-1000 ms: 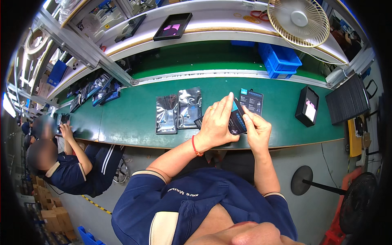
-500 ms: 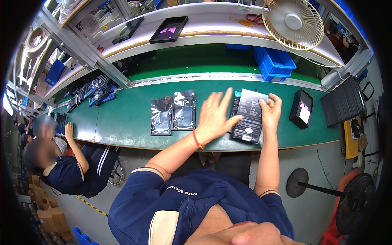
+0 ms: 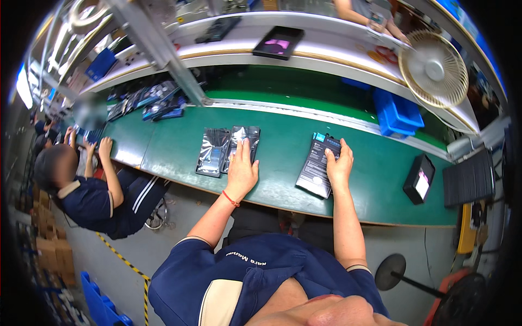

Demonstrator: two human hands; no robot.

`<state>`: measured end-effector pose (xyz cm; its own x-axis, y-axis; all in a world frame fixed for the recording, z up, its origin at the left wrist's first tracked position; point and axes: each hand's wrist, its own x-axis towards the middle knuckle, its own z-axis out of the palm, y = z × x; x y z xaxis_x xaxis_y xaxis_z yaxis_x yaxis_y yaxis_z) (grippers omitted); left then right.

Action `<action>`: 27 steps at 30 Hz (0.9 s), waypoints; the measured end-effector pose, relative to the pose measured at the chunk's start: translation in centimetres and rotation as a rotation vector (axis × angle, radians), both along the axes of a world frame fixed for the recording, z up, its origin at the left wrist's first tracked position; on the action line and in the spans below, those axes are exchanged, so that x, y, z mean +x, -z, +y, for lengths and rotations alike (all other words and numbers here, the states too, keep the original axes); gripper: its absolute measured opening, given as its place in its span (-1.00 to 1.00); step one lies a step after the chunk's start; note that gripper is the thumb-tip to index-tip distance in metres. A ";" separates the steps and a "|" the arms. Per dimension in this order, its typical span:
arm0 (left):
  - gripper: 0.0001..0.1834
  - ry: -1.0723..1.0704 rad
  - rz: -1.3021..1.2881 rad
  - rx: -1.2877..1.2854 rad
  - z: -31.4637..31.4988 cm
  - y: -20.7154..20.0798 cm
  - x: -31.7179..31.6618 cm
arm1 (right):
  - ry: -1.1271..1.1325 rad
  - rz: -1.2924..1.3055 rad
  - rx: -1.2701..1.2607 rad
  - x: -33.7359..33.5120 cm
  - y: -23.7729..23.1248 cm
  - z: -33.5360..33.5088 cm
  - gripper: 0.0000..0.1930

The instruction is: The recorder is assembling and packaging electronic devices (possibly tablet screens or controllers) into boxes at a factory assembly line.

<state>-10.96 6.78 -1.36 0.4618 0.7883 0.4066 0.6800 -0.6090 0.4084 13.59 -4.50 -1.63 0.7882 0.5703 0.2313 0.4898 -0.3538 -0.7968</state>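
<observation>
Two shiny black flat packages lie side by side on the green table, left of the middle. On the right-hand shiny package my left hand rests with its fingers stretched out. The other shiny package is just beside it, to the left. My right hand grips the right edge of a black printed package, its thumb on the face. This package overlaps another one with a blue corner, so most of the lower one is hidden.
A black open box with a pink-and-white piece stands on the right. Blue bins sit at the back, under a shelf bearing a fan and a black tray. A seated co-worker is at the left, near piled dark packages.
My left hand has moved left from beside the printed packages onto the shiny package. My right hand's printed package is now lower and tilted. The whole view has turned.
</observation>
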 end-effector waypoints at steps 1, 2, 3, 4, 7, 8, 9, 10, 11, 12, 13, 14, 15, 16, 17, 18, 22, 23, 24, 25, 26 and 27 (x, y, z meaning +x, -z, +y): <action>-0.46 -0.030 -0.004 0.008 0.8 0.7 -1.3 | -0.008 0.013 0.000 -1.0 -0.1 1.1 -0.39; -0.52 -0.039 0.026 0.056 1.8 1.6 -2.8 | -0.013 0.007 0.013 -2.1 -0.1 2.4 -0.38; -0.57 -0.043 0.057 0.101 2.3 1.6 -3.7 | -0.012 0.001 0.024 -3.1 0.1 3.5 -0.38; -0.72 -0.075 -0.009 0.189 2.5 1.7 -4.3 | -0.022 -0.004 0.025 -3.9 0.2 4.9 -0.38; -0.79 -0.090 -0.043 0.211 3.3 2.0 -6.0 | -0.046 0.007 0.039 -6.9 0.4 8.7 -0.37; -0.84 -0.098 -0.065 0.253 3.5 2.3 -6.3 | -0.055 0.021 0.038 -7.9 0.4 9.9 -0.36; -0.84 -0.110 -0.069 0.258 3.6 2.2 -6.6 | -0.062 0.033 0.041 -8.8 0.7 11.1 -0.36; -0.84 -0.113 -0.108 0.266 3.7 2.1 -6.8 | -0.074 0.048 0.055 -9.7 0.8 12.1 -0.35; -0.84 -0.114 -0.148 0.273 3.8 1.9 -6.9 | -0.085 0.063 0.069 -10.4 0.9 12.9 -0.34; -0.85 -0.138 -0.171 0.288 4.0 1.7 -7.4 | -0.097 0.050 0.114 -11.6 0.6 13.5 -0.33; -0.85 -0.151 -0.172 0.294 4.2 1.8 -7.8 | -0.111 0.047 0.118 -12.4 0.2 13.5 -0.33; -0.85 -0.151 -0.205 0.268 4.4 2.0 -8.2 | -0.118 0.007 0.202 -13.1 0.0 13.1 -0.33; -0.84 -0.156 -0.238 0.245 4.5 2.2 -8.8 | -0.131 -0.032 0.288 -13.9 -1.0 12.6 -0.33; -0.74 -0.150 -0.230 0.191 4.4 2.2 -8.9 | -0.153 -0.085 0.356 -14.1 -1.3 12.1 -0.42; -0.74 -0.160 -0.235 0.199 4.2 2.2 -9.2 | -0.164 -0.089 0.362 -14.2 -1.6 11.7 -0.42; -0.69 -0.137 -0.185 0.201 3.7 1.3 -9.2 | -0.233 -0.082 0.384 -13.9 -1.8 11.0 -0.48; -0.53 -0.172 -0.031 0.170 2.7 -0.1 -10.0 | -0.336 -0.026 0.437 -13.7 -2.5 9.8 -0.69; -0.52 -0.215 0.040 0.120 2.2 -0.3 -10.1 | -0.371 0.029 0.423 -13.6 -2.6 9.6 -0.72; -0.47 -0.208 0.024 0.081 2.0 0.4 -10.8 | -0.348 0.031 0.437 -13.9 -2.8 9.5 -0.78; -0.47 -0.206 0.020 0.083 1.5 0.5 -11.3 | -0.346 0.027 0.440 -13.9 -3.0 9.3 -0.78; -0.44 -0.201 0.045 0.072 0.9 0.5 -11.8 | -0.378 0.072 0.420 -14.0 -3.3 8.9 -0.80; -0.41 -0.197 0.071 0.061 0.0 0.4 -12.2 | -0.409 0.118 0.399 -14.1 -3.5 8.7 -0.81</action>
<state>-23.15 6.81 -1.71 0.3307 0.8411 0.4279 0.8138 -0.4838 0.3220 -0.47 4.18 1.83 0.5556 0.7206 0.4148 0.4232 0.1844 -0.8871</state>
